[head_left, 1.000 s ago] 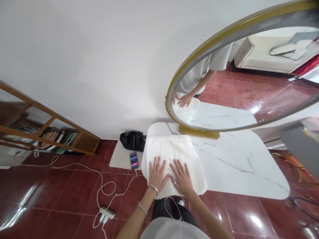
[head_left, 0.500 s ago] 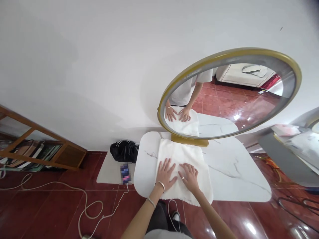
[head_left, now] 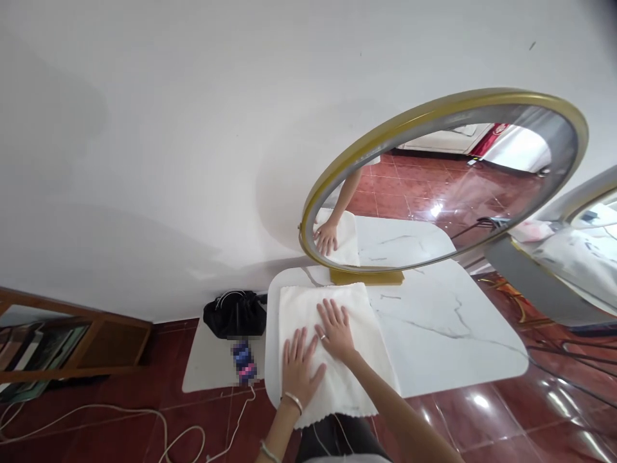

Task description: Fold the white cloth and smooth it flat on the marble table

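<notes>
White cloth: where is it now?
In the head view, the white cloth lies on the left part of the marbled table, in front of the gold mirror base, with the left hand and right hand on it.

Gold-rimmed mirror [head_left: 482,183] in front of a white wall [head_left: 168,148], above a red-tiled floor [head_left: 463,424]
Left of it, a black bag [head_left: 234,316] rests on a pale flat surface [head_left: 207,373], a pixelated object [head_left: 243,362] just nearer; further left stands a wooden cabinet [head_left: 118,339] holding flat items [head_left: 33,354]. On the right, a grey panel [head_left: 535,296] stands near part of another gold-rimmed mirror [head_left: 598,212].
</notes>
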### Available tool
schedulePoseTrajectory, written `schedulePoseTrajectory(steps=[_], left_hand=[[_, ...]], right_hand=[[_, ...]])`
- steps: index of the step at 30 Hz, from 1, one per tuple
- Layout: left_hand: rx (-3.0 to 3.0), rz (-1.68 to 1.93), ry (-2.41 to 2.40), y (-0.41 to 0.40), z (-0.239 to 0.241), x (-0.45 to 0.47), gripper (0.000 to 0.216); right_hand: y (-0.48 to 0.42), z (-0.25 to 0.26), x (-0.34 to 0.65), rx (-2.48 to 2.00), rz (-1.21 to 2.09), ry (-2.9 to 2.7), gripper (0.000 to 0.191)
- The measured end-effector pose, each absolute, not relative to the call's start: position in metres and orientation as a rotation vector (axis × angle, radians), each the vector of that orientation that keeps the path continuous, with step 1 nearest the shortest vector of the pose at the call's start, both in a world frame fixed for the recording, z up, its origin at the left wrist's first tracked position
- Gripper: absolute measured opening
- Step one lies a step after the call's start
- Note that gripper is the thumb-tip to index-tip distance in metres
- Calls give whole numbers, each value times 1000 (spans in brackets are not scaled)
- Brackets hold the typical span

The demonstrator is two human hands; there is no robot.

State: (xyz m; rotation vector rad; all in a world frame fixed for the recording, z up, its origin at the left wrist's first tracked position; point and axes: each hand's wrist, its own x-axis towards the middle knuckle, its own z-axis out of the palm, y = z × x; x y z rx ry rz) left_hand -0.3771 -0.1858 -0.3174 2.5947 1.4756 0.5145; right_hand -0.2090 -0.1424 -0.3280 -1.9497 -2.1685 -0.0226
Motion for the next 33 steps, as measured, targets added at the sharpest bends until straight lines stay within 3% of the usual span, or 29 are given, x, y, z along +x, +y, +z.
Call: schedulePoseTrajectory(steps=[7, 13, 22, 29, 33], left_hand=[[1768, 739, 2087, -128, -312, -367, 44], [1637, 760, 1871, -83, -294, -380, 23], [1745, 966, 1676, -120, -262, -367, 44], [2117, 769, 973, -158, -177, -284, 41], [2180, 852, 591, -160, -96, -259, 41]], right_hand=[[-166, -330, -204, -1891, 17, -2141, 55], [-182, -333, -210, -1962, 175, -2052, 56], [-177, -326, -203, -1929, 505, -2006, 72], [-208, -346, -171, -1724, 644, -1347, 41], [-225, -305, -138, -1606, 481, -1048, 30]])
